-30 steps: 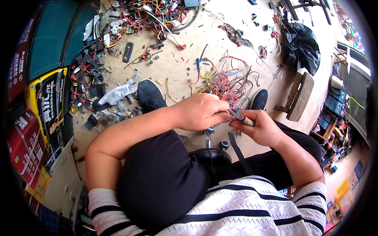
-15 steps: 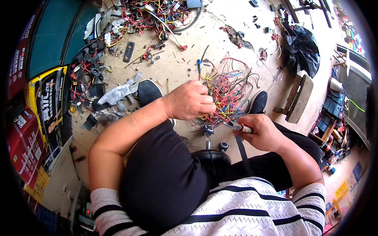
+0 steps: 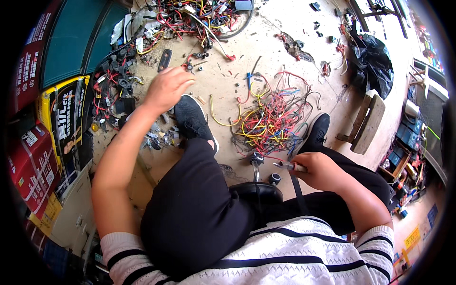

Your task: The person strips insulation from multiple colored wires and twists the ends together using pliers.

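Note:
My left hand (image 3: pixel 166 88) is raised at the upper left, above the floor beside my left shoe (image 3: pixel 190 118), its fingers apart and loosely bent, with nothing visible in them. My right hand (image 3: pixel 319 171) grips pliers (image 3: pixel 287 166) by the handle at the right of centre, above my dark trousers. A loose tangle of red, yellow, black and blue wires (image 3: pixel 266 126) lies on the floor (image 3: pixel 223 83) between my shoes, just beyond the pliers.
A larger heap of cables (image 3: pixel 204 19) lies at the top, dark scrap parts (image 3: pixel 116 80) at the left. Printed boxes (image 3: pixel 33 166) line the left side. A black plastic bag (image 3: pixel 373 66), wooden boards (image 3: pixel 368 121) and tools (image 3: pixel 406 137) sit at the right. A wheeled stool (image 3: pixel 251 190) is under me.
My left hand has moved from the wire tangle to the upper left, uncovering the wires. My right hand with the pliers has moved slightly downward and right.

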Demonstrator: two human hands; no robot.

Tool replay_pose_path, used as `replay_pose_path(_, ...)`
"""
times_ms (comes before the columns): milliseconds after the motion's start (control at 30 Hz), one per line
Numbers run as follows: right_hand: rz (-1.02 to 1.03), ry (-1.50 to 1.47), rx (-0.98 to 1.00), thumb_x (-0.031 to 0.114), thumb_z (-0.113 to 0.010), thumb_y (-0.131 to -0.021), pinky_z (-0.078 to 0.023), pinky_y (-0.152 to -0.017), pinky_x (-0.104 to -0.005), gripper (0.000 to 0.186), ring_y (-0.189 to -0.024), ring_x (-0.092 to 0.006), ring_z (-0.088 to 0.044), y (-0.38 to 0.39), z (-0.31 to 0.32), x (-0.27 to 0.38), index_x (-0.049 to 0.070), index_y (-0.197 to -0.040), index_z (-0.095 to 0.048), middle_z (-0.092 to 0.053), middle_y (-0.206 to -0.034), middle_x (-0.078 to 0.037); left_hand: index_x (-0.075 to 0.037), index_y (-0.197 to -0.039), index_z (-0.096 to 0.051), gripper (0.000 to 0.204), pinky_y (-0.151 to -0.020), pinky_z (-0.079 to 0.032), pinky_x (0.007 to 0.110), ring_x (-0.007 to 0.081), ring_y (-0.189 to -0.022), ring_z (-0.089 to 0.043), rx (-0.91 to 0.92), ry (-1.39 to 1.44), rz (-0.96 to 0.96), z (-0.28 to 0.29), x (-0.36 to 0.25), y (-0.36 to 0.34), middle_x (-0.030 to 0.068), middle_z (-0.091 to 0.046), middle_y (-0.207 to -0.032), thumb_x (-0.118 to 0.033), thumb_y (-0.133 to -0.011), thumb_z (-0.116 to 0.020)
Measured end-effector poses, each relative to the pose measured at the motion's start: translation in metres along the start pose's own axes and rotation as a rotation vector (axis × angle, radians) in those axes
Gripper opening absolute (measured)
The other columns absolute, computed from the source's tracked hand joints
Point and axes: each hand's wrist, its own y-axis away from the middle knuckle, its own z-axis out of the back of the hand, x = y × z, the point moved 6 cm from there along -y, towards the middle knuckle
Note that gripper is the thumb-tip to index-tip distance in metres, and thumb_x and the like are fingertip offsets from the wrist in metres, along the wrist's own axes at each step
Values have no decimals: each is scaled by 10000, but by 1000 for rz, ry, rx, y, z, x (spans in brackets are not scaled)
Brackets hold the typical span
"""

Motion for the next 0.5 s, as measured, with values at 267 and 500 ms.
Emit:
replay_pose_path(267, -9, 123, -116, 249, -553, -933, -506, -743, -449, 336, -853, -357, -645, 0, 7, 8, 42, -1197, -572, -659, -870, -184, -33, -1026, -692, 232, -793, -509, 365, 280, -879, -657, 568, 411, 202, -141, -56, -47, 133, -686, -895, -212, -897, -620)
replay_pose_path(500, 60, 100, -134, 221, -561, -920, -504, -765, -457, 306, -869, -357, -645, 7, 0, 15, 38, -1163, -594, -662, -886, -176, -50, -1036, -690, 227, -783, -508, 351, 247, -890, -647, 172, 477, 159, -131, -81, -99, 107, -674, -978, -222, -898, -635)
